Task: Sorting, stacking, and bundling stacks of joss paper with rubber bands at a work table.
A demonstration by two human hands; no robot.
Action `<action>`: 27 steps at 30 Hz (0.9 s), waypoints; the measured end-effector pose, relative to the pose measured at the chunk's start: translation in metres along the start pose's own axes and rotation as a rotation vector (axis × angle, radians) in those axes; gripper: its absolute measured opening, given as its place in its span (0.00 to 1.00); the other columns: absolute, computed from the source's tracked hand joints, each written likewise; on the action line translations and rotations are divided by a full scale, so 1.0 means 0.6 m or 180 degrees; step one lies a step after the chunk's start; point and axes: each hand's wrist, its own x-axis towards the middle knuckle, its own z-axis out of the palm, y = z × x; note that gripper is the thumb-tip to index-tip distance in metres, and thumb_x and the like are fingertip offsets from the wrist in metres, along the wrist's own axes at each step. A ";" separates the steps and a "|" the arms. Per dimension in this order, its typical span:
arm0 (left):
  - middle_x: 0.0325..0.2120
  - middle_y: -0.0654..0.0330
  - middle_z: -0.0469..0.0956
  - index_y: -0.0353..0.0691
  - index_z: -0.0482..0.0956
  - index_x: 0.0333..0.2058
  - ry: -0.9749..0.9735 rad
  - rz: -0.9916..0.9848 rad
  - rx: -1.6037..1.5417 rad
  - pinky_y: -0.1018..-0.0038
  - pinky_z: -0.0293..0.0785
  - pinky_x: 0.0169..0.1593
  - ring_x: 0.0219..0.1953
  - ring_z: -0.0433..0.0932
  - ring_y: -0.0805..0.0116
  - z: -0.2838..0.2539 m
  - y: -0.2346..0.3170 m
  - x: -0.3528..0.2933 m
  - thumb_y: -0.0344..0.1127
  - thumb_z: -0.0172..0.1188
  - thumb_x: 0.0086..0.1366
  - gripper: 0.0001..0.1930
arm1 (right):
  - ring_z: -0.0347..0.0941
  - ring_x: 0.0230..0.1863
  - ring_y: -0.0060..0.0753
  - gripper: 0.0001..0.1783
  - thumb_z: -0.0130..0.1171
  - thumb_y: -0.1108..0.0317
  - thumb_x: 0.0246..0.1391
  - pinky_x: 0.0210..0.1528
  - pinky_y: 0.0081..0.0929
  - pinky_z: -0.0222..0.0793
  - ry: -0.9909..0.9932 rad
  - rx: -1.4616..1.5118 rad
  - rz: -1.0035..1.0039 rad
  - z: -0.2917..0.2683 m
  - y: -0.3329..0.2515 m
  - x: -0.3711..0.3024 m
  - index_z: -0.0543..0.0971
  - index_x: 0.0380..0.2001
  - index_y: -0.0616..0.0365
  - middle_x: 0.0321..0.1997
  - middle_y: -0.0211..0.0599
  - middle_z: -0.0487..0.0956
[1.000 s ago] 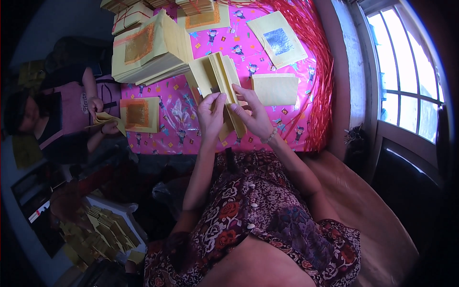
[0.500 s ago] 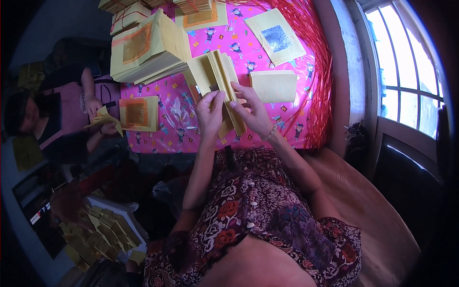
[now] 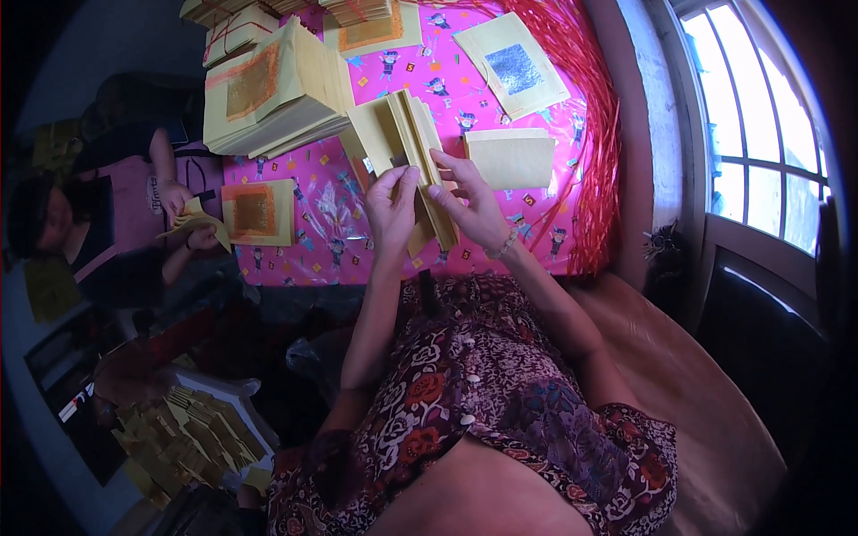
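Observation:
A sheaf of folded yellow paper sheets point(image 3: 407, 125) stands partly fanned between my hands, above the near part of the table. My left hand point(image 3: 391, 210) pinches the edge of a sheet on the sheaf's left side, thumb and forefinger together. Along the right side, my right hand point(image 3: 475, 207) grips the sheaf, thumb on the near face and fingers partly hidden behind it. To the right of the sheaf lies a small plain stack of yellow paper point(image 3: 509, 159). Farther off is a yellow sheet stack with a silver foil square point(image 3: 516, 70).
A tall paper pile with orange-gold foil point(image 3: 268, 89) and red-tied bundles point(image 3: 239, 36) stand at the far left. Another foil sheet point(image 3: 259, 212) lies nearer. Red plastic strands point(image 3: 599, 161) line the pink table cover's point(image 3: 326, 241) right edge. A co-worker point(image 3: 134, 210) at left folds yellow paper.
My hands stay almost in place, still holding the sheaf. The whole view has shifted very slightly. At left, the co-worker's paper has bent over a little more.

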 end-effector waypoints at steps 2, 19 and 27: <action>0.28 0.63 0.79 0.31 0.81 0.37 0.0005 0.0094 0.0045 0.79 0.70 0.39 0.32 0.73 0.79 0.001 0.001 0.002 0.39 0.60 0.64 0.14 | 0.67 0.54 0.34 0.29 0.58 0.65 0.58 0.51 0.30 0.69 0.0051 0.0045 -0.0042 0.001 0.004 0.002 0.65 0.62 0.50 0.53 0.38 0.67; 0.29 0.65 0.79 0.31 0.80 0.39 -0.0089 0.0003 0.0067 0.81 0.69 0.37 0.32 0.72 0.82 0.006 0.000 0.006 0.37 0.57 0.66 0.13 | 0.68 0.49 0.37 0.30 0.60 0.65 0.55 0.50 0.31 0.69 0.0251 -0.0144 -0.0211 0.001 0.005 0.004 0.66 0.60 0.52 0.50 0.42 0.69; 0.29 0.65 0.79 0.31 0.80 0.38 -0.0085 -0.0013 0.0035 0.81 0.69 0.37 0.32 0.72 0.82 0.007 0.003 0.005 0.38 0.57 0.66 0.14 | 0.68 0.49 0.36 0.30 0.61 0.64 0.55 0.48 0.30 0.70 0.0271 -0.0194 -0.0226 0.001 0.003 0.005 0.67 0.60 0.52 0.49 0.41 0.69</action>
